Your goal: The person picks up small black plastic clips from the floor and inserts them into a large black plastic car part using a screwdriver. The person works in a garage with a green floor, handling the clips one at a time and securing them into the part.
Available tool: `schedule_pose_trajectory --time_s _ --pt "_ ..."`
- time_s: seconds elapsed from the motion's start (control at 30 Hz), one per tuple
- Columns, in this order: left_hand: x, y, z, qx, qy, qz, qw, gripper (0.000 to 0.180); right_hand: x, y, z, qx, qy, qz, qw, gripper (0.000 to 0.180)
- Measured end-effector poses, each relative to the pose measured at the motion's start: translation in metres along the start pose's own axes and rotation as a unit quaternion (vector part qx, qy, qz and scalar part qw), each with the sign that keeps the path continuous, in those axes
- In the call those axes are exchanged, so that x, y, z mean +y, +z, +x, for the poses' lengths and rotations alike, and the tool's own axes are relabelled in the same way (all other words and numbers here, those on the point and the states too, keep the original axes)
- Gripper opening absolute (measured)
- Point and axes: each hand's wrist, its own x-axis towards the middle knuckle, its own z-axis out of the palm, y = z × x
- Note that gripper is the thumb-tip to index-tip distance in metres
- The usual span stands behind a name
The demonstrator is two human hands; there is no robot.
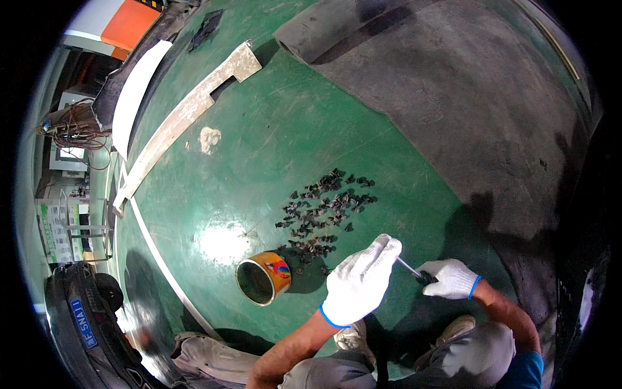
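My right hand (451, 279), in a white knitted glove with a blue cuff, is closed round the dark handle of a screwdriver (407, 265). Its thin metal shaft points up and left to the fingertips of my left hand (363, 282). That hand, gloved the same way, has its fingers pressed together; whatever they hold is hidden. Beyond it, many small dark pieces (317, 211), perhaps plastic clips, lie scattered on the green floor (272, 117). Left of my left hand is an orange-yellow can (277, 272), its open end visible.
A long, pale, worn strip panel (172, 126) lies at the far left beside a curved white panel (139, 97). Dark grey matting (440, 97) covers the right side, with a rolled edge at the back. At lower left stands a dark car (91, 330). My shoes (355, 340) are close below.
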Motion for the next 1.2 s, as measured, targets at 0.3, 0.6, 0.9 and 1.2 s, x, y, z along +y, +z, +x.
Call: schedule_pose_trajectory --time_s 0.3,0.6,0.9,1.2 --pt "-0.016 0.015 -0.044 -0.013 -0.111 -0.069 0.991 0.042 0.005 0.037 0.003 -0.112 0.021 0.003 0.993 0.063" --pt "-0.035 0.022 -0.08 0.051 -0.165 -0.116 0.978 0.036 -0.008 0.048 0.005 -0.165 0.041 -0.013 0.985 0.055" --pt "-0.111 0.039 -0.15 -0.066 -0.308 0.105 0.943 0.035 -0.003 0.05 0.003 -0.14 0.068 -0.059 0.986 0.048" --pt "-0.125 0.043 -0.138 -0.044 -0.3 0.148 0.941 0.023 -0.004 0.052 -0.003 -0.112 0.09 -0.048 0.989 0.045"
